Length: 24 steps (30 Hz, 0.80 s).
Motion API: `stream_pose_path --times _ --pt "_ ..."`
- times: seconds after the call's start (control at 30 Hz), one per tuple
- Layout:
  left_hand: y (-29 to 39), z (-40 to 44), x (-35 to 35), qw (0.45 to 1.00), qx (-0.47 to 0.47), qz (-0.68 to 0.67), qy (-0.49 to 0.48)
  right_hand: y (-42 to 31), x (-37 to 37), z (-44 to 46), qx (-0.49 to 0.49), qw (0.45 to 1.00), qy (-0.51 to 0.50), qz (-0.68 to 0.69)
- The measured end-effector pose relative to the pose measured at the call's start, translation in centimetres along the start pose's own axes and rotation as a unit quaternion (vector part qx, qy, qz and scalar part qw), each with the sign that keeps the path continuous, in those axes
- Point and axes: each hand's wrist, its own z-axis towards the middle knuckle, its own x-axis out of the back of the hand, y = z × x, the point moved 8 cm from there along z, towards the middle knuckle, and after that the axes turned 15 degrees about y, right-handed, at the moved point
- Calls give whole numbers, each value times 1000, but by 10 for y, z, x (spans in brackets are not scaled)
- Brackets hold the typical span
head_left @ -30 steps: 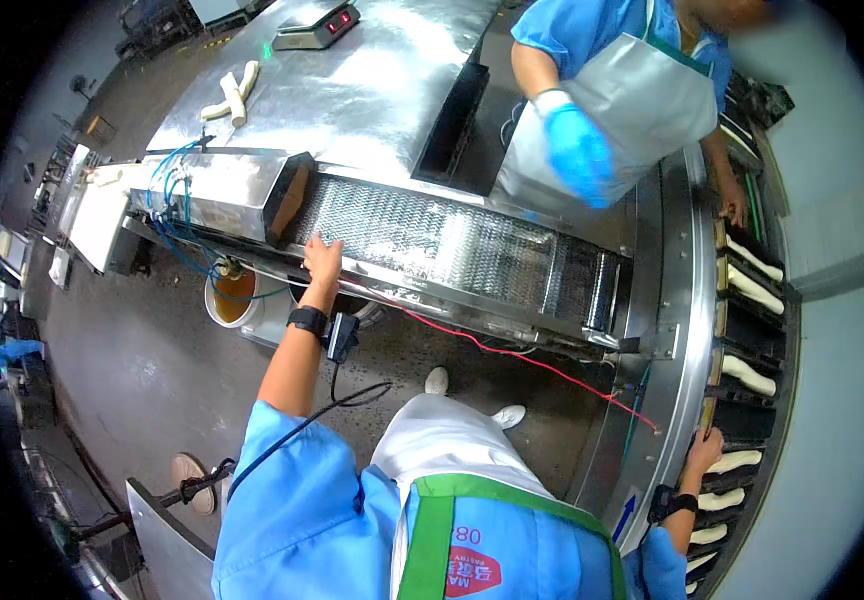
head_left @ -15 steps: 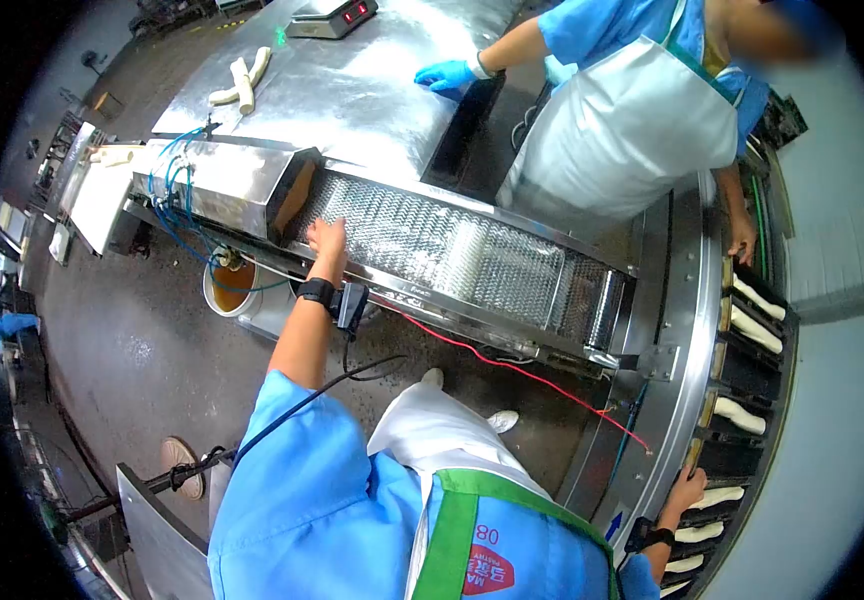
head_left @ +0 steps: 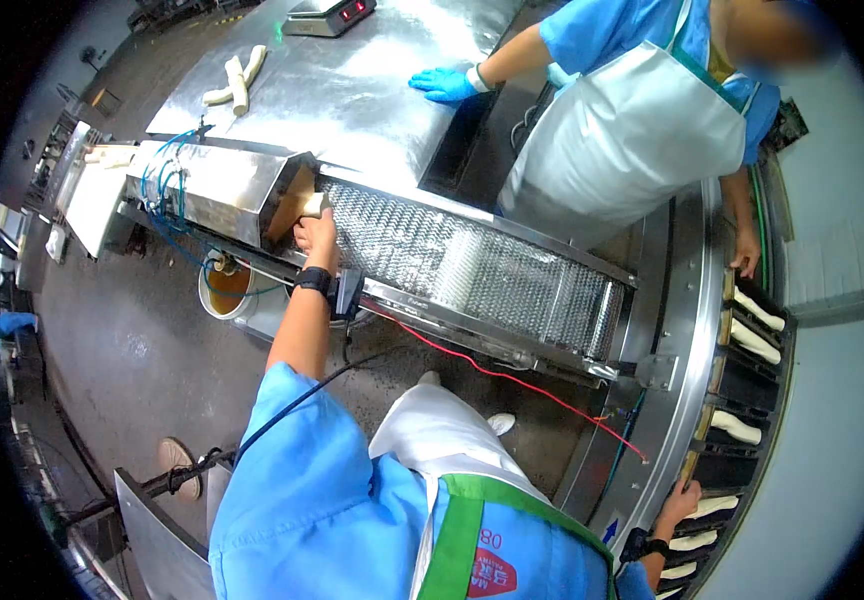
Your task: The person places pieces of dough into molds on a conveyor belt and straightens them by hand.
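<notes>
My left hand (head_left: pixel 318 238) reaches to the mouth of a metal housing (head_left: pixel 215 188) over the conveyor. Its fingers are closed around a pale, thick dough piece (head_left: pixel 311 205), whose end shows above my fist. Beneath lies the ridged metal mesh belt (head_left: pixel 392 232). Far to the right, my right hand (head_left: pixel 679 506) rests at the near edge of a row of dark slots, its fingers bent against the edge. What they grip, if anything, is hidden. Long white dough strips lie in the slots, one dough strip (head_left: pixel 714 507) just beside that hand.
A co-worker in a white apron (head_left: pixel 617 135) stands across the conveyor, a blue-gloved hand (head_left: pixel 444 84) on the metal table (head_left: pixel 352 110). Several dough rolls (head_left: pixel 238 82) and a scale (head_left: pixel 330 17) sit there. A bucket (head_left: pixel 224 292) stands below; a red cord (head_left: pixel 512 372) runs along the conveyor.
My left hand has moved slightly up and left towards the housing and now has a dough piece in it. My right hand has shifted slightly down along the slots' edge.
</notes>
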Motion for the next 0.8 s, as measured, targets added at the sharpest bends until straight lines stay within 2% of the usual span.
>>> stream_pose_path --times 0.07,0.13,0.17,0.2,0.23,0.3,0.33,0.37,0.4,0.47,0.57,0.67,0.7,0.77,0.8 --pt "5 11 1 998 49 17 -19 1 -11 0 -9 1000 -21 10" --pt "-6 29 -17 995 81 -35 -45 10 -12 -4 96 984 146 42" --pt "-5 33 -24 993 98 -42 -51 8 -14 -2 69 990 99 70" --pt "3 26 -16 992 118 -8 -35 -7 -1 -3 76 991 101 36" --pt "-16 51 -55 986 119 92 67 -5 -5 -1 2 1000 -29 7" --pt "-22 51 -57 977 198 -70 21 9 -19 -5 14 996 84 29" --pt "-39 111 -113 997 69 30 -18 -1 -10 -2 4 997 57 52" --pt "-33 91 -91 996 74 -51 -23 -7 -6 -1 5 999 18 37" --pt "-24 73 -73 991 46 -123 -36 1 -14 -3 8 996 88 30" --pt "-17 45 -38 958 -20 -269 -92 -1 -12 0 -2 996 78 38" --pt "10 -18 34 865 -158 -410 -241 -7 -4 3 49 989 127 60" --pt "48 -54 115 744 -383 -404 -369 -11 4 5 49 992 105 44" --pt "68 -81 139 734 -388 -403 -385 -12 10 5 39 991 107 63" --pt "122 -155 161 735 -334 -411 -423 -12 15 7 33 991 77 103" --pt "146 -194 169 730 -303 -416 -450 -10 13 9 21 993 30 116"
